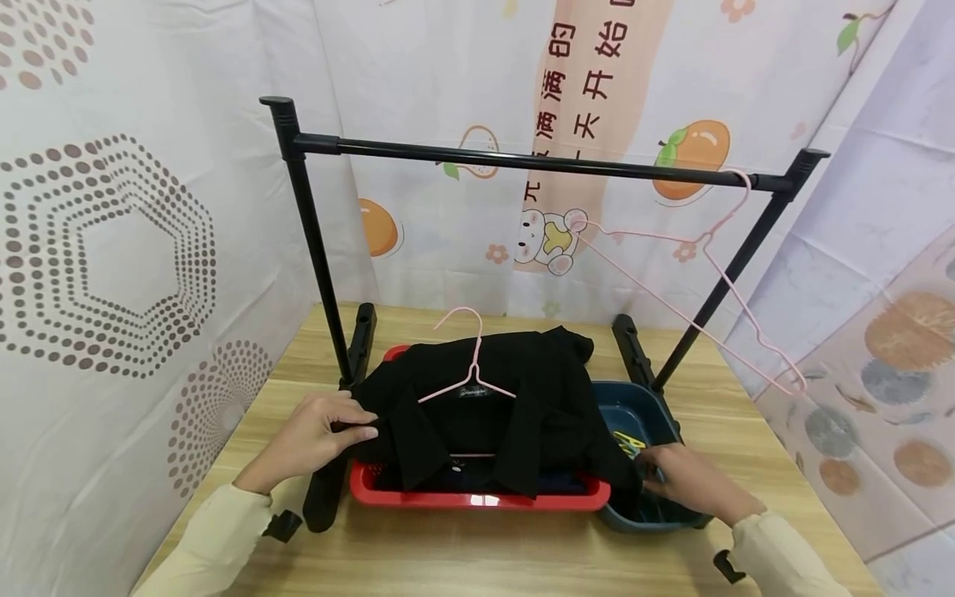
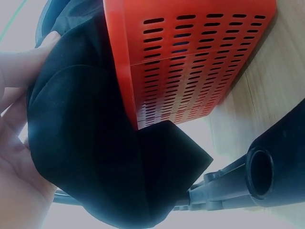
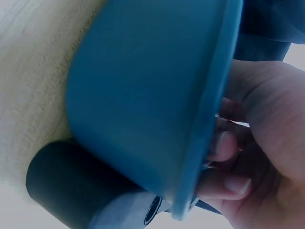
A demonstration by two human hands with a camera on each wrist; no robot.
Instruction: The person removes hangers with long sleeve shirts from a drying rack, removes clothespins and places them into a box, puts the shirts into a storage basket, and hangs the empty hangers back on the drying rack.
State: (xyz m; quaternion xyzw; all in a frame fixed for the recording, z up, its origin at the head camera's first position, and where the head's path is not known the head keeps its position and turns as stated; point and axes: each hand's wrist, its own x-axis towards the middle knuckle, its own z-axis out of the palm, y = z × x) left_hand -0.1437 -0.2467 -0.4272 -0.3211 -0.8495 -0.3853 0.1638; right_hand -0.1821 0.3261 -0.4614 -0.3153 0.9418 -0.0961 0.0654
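A black garment point(image 1: 567, 398) with a small neck label lies over a red basket point(image 1: 477, 500), a pink hanger point(image 1: 475, 365) inside its neckline. My left hand point(image 1: 328, 435) pinches the garment's left edge between thumb and fingers. In the left wrist view, the black cloth point(image 2: 86, 129) drapes from that hand beside the basket's slotted wall point(image 2: 190, 57). My right hand point(image 1: 690, 481) is over the blue basin point(image 1: 627, 394), fingers bent inside its rim, close to the garment's right end and several clothespins point(image 1: 629, 442). I cannot tell what the right fingertips hold.
A black rack stands behind and around the basket, its crossbar point(image 1: 507, 157) above. Another pink hanger point(image 1: 705, 239) hangs bare near the bar's right end. The rack's feet point(image 1: 324, 497) rest on the wooden table point(image 1: 448, 555), beside the basket and basin. Printed curtains enclose the table.
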